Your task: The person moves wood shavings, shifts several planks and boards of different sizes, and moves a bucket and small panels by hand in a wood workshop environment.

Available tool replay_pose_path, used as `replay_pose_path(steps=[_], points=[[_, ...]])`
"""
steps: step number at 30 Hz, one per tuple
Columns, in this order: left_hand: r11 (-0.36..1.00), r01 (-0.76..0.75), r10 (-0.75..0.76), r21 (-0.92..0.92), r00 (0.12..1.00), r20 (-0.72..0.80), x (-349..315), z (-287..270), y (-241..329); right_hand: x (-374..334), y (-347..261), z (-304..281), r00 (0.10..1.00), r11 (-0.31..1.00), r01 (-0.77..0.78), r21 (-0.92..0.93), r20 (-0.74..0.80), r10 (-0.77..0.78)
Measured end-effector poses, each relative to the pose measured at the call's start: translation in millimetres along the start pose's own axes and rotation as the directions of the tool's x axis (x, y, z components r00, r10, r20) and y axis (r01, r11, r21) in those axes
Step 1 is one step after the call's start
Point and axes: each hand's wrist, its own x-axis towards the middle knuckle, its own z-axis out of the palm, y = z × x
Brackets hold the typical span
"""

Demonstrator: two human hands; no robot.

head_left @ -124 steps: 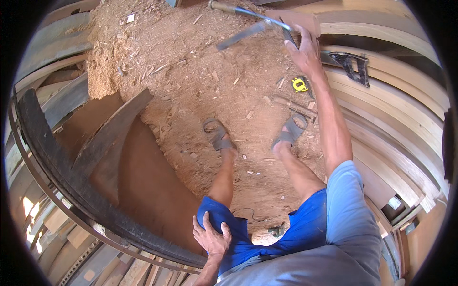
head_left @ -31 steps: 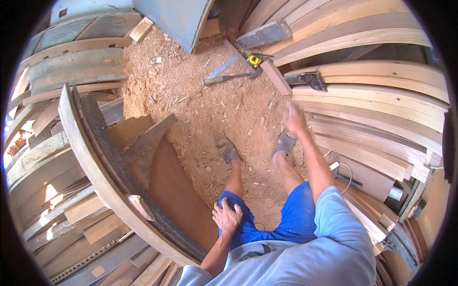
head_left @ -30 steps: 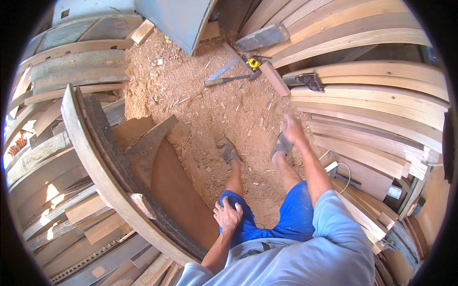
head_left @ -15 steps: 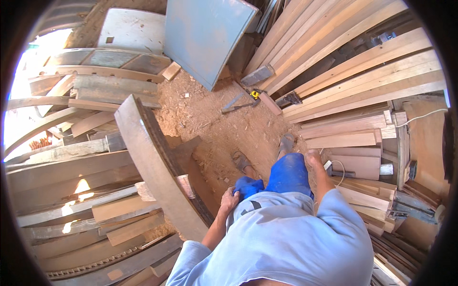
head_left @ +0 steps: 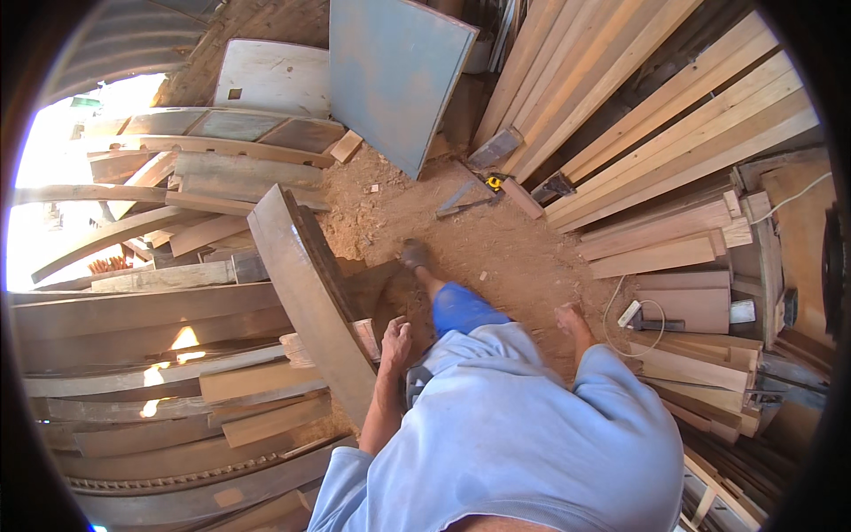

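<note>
My left hand [head_left: 396, 340] is raised beside a thick curved wooden piece [head_left: 306, 288] that leans in from the left. Its fingers are bent but loosely apart, and I see nothing in them. On the other side my right hand [head_left: 574, 321] hangs away from my body with its fingers curled in, nothing showing in it. The nearest thing to it is a white power strip [head_left: 629, 313] with a looped cord, lying by the stacked boards and apart from the hand. One sandalled foot [head_left: 413, 254] steps forward on the sawdust-covered floor.
Curved planks [head_left: 142, 310] are piled along the left. Long pale boards [head_left: 683, 168] stand in rows at right. A blue-grey panel [head_left: 399, 80] leans at the back. A yellow tape measure [head_left: 494, 183] and a metal square [head_left: 465, 209] lie on the sawdust floor [head_left: 372, 217].
My left hand has come off my blue shorts and risen beside the curved piece. One leg has stepped forward; the other is now hidden. The right hand has shifted slightly left and down.
</note>
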Motion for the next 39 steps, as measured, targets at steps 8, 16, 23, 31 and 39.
replay_pose_path(steps=[8, 16, 23, 31, 39], points=[[0.925, -0.041, -0.124, 0.378, 0.907, 0.403, 13.2, 40.2, -118.1, -52.6, -155.7, -33.6, 0.953, 0.853, 0.218, 0.474, 0.083, -0.290], [0.932, 0.363, -0.313, -0.022, 0.833, 0.455, 1.9, 66.9, -129.3, -96.6, -93.2, -123.9, 0.995, 0.808, 0.033, 0.588, -0.096, 0.030], [0.862, 0.483, -0.411, -0.155, 0.844, 0.343, -3.7, 106.5, -49.1, -95.8, 28.5, -152.1, 0.976, 0.856, -0.108, 0.506, -0.110, 0.189], [0.922, 0.367, -0.344, -0.122, 0.922, 0.175, -29.9, 181.5, 54.9, -18.6, 71.4, -193.6, 0.989, 0.988, 0.144, -0.057, 0.026, -0.143], [0.959, 0.274, -0.261, -0.076, 0.954, 0.149, -36.6, 242.0, 79.3, 46.9, -65.7, -283.5, 0.954, 0.939, 0.280, 0.199, 0.053, -0.296]])
